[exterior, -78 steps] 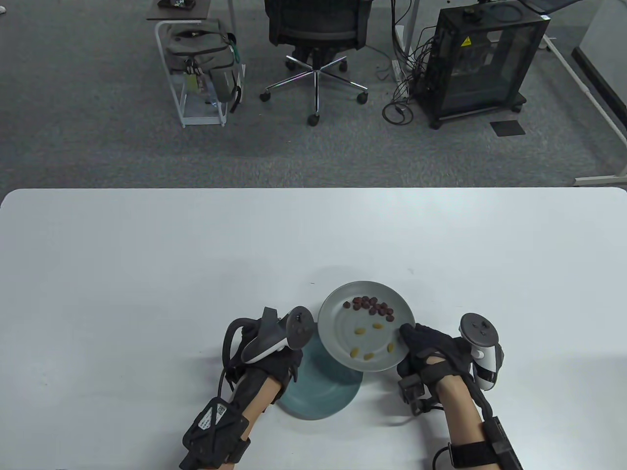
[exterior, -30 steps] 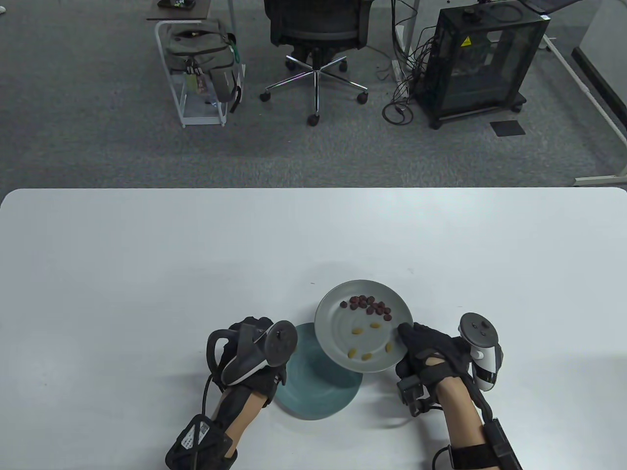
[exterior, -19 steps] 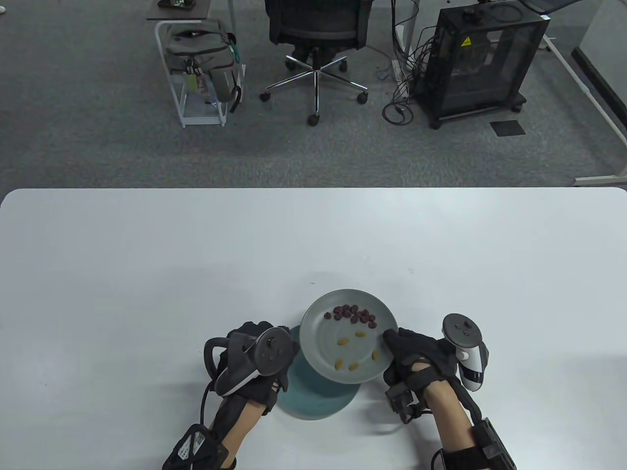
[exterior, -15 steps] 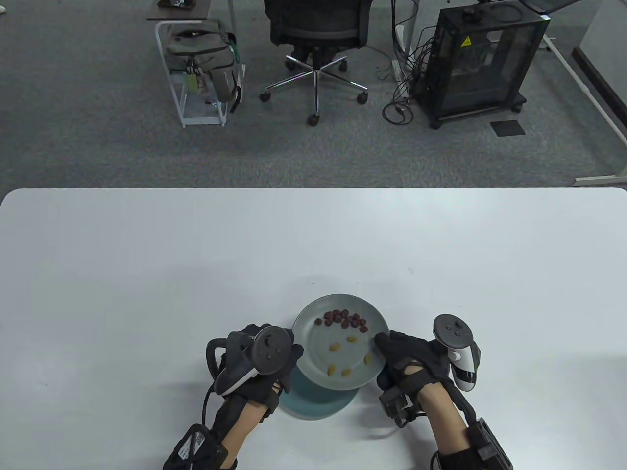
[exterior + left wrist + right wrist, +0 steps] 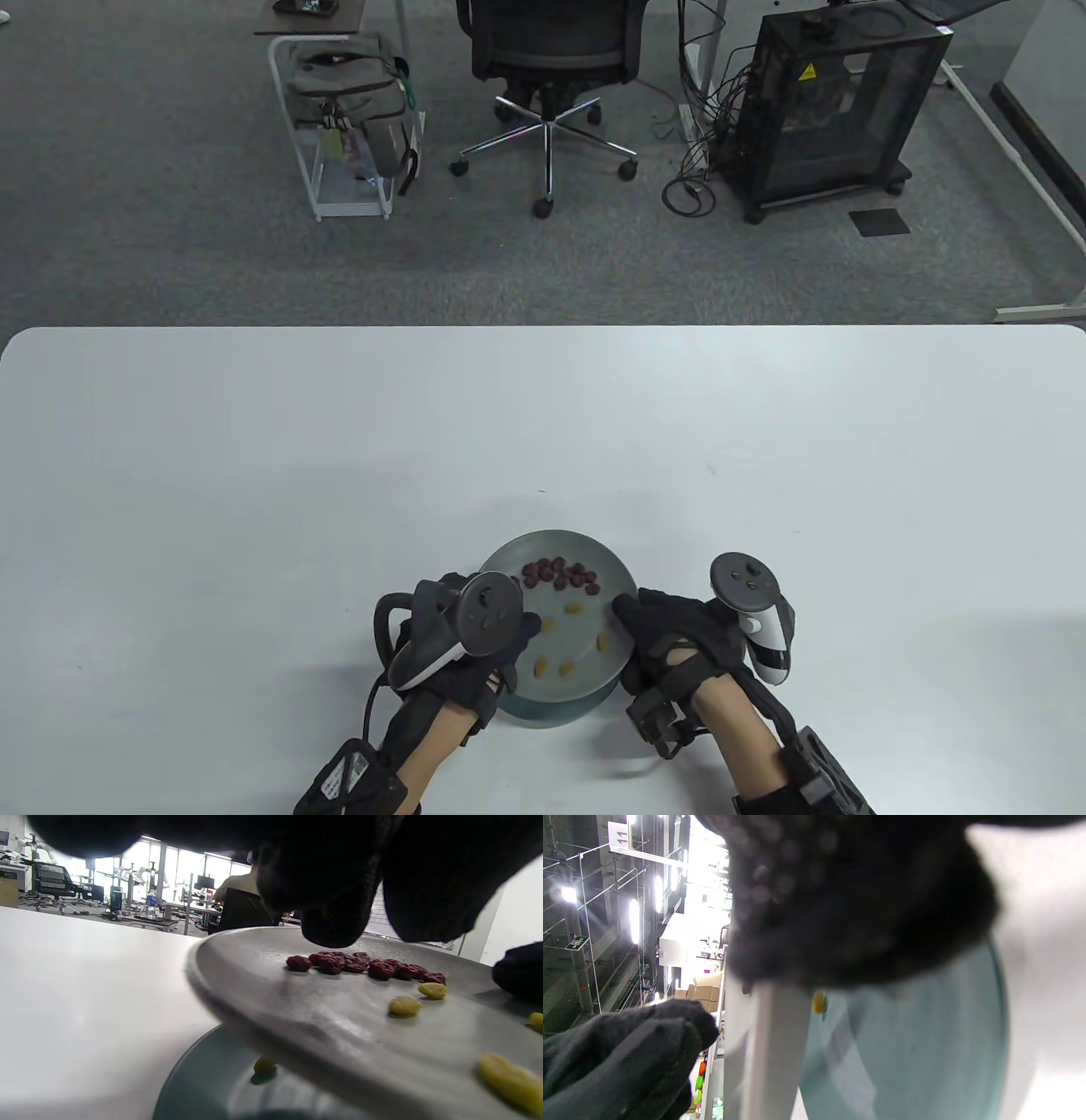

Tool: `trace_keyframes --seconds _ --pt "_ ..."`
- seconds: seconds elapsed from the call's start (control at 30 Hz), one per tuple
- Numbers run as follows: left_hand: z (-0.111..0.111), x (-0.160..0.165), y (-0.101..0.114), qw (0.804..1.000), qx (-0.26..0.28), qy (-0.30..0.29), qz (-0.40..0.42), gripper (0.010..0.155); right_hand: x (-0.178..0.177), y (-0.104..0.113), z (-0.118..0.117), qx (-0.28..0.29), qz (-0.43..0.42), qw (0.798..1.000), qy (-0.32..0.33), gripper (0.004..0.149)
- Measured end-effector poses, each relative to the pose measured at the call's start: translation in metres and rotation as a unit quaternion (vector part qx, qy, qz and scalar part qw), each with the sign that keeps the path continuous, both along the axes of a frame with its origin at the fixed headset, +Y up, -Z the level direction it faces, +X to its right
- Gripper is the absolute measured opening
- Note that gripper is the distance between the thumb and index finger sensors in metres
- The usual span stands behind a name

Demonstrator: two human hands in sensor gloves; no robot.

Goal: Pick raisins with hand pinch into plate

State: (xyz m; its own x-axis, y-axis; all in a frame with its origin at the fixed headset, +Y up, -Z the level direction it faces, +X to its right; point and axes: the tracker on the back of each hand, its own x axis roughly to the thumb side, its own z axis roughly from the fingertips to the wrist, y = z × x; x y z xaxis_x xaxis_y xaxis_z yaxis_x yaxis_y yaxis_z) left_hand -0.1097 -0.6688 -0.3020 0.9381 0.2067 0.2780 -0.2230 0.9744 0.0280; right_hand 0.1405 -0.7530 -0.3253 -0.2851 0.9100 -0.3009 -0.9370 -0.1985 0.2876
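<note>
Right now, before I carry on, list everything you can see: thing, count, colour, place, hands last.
Grey plate: one, held above the teal plate by the right hand.
Teal plate: one, on the table, mostly under the grey plate.
Dark red raisins: a cluster, far side of the grey plate.
Yellow raisins: five on the grey plate; one more on the teal plate.
Table: one, white.
Office chair: one, black, on the floor beyond the table.
Left hand: black glove, over the grey plate's left edge.
Right hand: black glove, grips the grey plate's right rim.
</note>
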Motion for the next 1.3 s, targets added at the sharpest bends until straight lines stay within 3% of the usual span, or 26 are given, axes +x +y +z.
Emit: trace_keyframes --seconds 0.5,1.07,1.3 --pt "-0.002 0.01 -0.011 1.0 -0.009 0.004 -0.028 0.051 -0.013 0.002 0.003 0.009 0.005 1.0 0.014 0.052" --pt "-0.001 0.022 -0.012 0.996 0.019 0.001 -0.082 0.042 -0.01 -0.002 0.001 -0.01 -0.023 1.0 0.018 0.053" --pt "-0.003 0.023 -0.014 0.997 0.007 -0.016 -0.081 0.039 -0.01 -0.001 0.001 -0.013 -0.028 0.999 0.023 0.053"
